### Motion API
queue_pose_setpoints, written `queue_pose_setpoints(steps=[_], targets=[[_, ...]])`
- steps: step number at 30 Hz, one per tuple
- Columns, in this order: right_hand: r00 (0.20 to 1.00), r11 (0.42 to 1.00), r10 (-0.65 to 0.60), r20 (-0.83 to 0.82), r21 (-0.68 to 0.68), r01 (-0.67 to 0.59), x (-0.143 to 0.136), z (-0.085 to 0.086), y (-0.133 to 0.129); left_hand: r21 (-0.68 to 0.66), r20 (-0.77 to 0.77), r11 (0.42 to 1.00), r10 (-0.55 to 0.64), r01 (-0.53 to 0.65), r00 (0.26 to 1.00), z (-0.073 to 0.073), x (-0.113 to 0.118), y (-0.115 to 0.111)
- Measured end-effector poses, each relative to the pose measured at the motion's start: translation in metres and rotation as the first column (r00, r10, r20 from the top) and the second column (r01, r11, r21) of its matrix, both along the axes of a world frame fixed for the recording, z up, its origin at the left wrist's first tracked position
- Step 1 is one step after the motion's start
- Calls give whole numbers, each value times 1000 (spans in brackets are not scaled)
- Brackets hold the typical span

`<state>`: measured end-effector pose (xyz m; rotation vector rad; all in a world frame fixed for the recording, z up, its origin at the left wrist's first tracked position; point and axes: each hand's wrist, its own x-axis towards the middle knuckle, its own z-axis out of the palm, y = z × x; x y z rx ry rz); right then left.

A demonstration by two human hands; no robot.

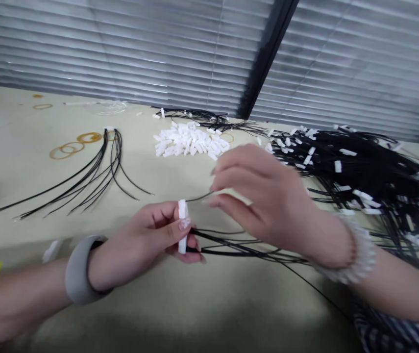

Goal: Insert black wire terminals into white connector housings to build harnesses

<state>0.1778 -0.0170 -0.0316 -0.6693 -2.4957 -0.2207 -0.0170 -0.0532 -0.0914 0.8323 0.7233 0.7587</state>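
Note:
My left hand pinches a white plastic connector housing upright between thumb and fingers. Several black wires run from the housing's lower part toward the right, passing under my other forearm. One thin black wire leaves the housing's top end and reaches between the thumb and index fingertip of my right hand, which looks closed on it, slightly blurred by motion. The wire's course behind those fingers is hidden.
A pile of white housings lies behind my hands. To the right is a large heap of black wires with white connectors. A finished-looking wire bundle and yellow rubber bands lie left. Window blinds stand behind the table.

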Motion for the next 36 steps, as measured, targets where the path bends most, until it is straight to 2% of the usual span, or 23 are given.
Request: queue_pose_setpoints(steps=[1,3,5,7,11,17,22,26,30,33,36], targets=[[999,996,-25,-20,-81,24,1,7,-3,2,8,1000,13,-13,1000,0,0,0],[997,956,-40,59,-287,55,3,17,-10,19,-7,1000,14,-13,1000,-1,0,1],[973,874,4,232,-474,109,4,18,-14,43,-42,999,0,2,999,-2,-1,1],[940,806,52,336,-570,159,2,13,-15,56,-75,998,0,5,997,-4,-2,0],[955,787,41,295,-598,151,-1,1,-9,68,-71,998,16,-11,997,-5,-3,0],[966,799,14,257,-584,143,1,1,-6,92,-82,995,52,-44,995,-8,-3,0],[954,807,103,280,-584,84,-1,-1,-6,121,-87,992,44,-34,995,-11,-5,0],[950,894,29,311,-433,114,-3,-8,-9,88,-21,994,66,-64,998,-11,-5,1],[919,985,-54,390,-128,113,-4,-12,-14,55,-18,995,79,-78,997,-10,-3,3],[899,995,-65,433,98,25,-5,-8,-17,32,-27,995,92,-91,995,-8,-2,4],[869,973,-88,486,227,-28,-5,-1,-16,4,0,996,93,-93,996,-6,-1,4]])
